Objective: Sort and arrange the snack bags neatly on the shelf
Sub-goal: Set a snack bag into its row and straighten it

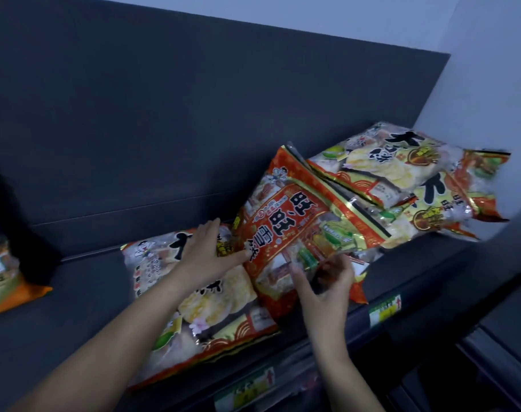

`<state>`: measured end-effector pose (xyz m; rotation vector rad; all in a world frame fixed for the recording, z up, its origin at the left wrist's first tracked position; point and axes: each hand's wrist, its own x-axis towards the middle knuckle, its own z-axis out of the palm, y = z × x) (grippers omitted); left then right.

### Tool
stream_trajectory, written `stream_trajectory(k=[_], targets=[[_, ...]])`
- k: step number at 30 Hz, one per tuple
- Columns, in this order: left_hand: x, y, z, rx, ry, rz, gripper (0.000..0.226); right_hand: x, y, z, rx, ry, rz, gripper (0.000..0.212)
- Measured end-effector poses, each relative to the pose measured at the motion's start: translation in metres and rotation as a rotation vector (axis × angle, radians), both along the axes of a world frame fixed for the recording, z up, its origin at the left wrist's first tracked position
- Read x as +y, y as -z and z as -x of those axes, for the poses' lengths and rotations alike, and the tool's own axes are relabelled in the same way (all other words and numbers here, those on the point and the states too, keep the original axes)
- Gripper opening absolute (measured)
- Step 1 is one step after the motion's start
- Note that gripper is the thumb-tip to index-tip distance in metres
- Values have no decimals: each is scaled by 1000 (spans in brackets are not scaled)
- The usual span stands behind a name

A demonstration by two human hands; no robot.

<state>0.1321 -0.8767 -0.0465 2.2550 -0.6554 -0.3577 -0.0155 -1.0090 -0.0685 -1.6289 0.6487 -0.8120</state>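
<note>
Sorting looks roughly midway to me. The right hand point(327, 281) pinches the near edge of the red bag point(292, 221), which lies tilted mid-shelf, overlapping the flat pale bag point(205, 310) on its left and leaning on the pale pile point(417, 179) at the far right. The left hand point(211, 251) rests straight-fingered on the flat pale bag, gripping nothing. 1 lone bag point(3, 281) sits at the far left of the shelf point(83, 292), ungrouped.

The red bag point(295, 230) pinched in your right hand point(327, 286) reads 旺旺 in large black characters, with 雪 beside them. The pale bag point(211, 310) under your left hand point(207, 254) shows a large black 大. The stacked bags point(402, 173) beyond your right hand show 大 and 旺. The shelf tags point(384, 310) below your hands bear a red arrow; their print is illegible.
</note>
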Motion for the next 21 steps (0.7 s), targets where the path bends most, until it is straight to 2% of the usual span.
stream_trajectory(k=[4,8,9,18,21], targets=[[-35,-6,-13,305,44,288,107,-13,-8,-10,64,-104,-50,84],[-53,1,-34,420,13,322,133,-24,-9,-15,14,-208,-167,77],[-56,2,-38,442,6,329,133,-25,-9,-15,9,-228,-186,74],[-59,-1,-34,422,1,450,118,-30,-11,-13,-70,-256,-116,52],[-55,-17,-31,402,58,498,101,-26,-22,-9,-117,-245,-119,45]])
